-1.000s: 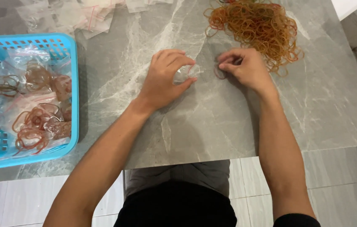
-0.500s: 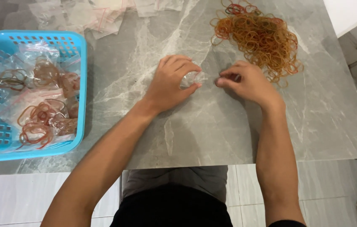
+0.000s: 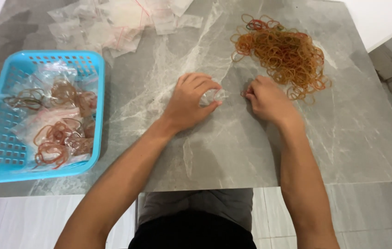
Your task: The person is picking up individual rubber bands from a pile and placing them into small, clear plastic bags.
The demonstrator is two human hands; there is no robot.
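Note:
My left hand (image 3: 189, 101) rests on the grey marble table (image 3: 214, 152) and pinches a small clear plastic bag (image 3: 212, 96) between thumb and fingers. My right hand (image 3: 266, 98) lies just right of it, fingers curled, with its fingertips on rubber bands at the near edge of the pile. That pile of orange and brown rubber bands (image 3: 283, 53) spreads out behind my right hand. What the right fingers hold is hidden under the hand.
A blue plastic basket (image 3: 2, 161) at the left holds several clear bags filled with rubber bands (image 3: 57, 133). A heap of empty clear bags (image 3: 113, 23) lies at the back left. The table's front edge runs just past my forearms, with tiled floor below.
Both hands stay close together at the table's middle. My right hand has shifted slightly toward the pile's edge; the left keeps the small bag.

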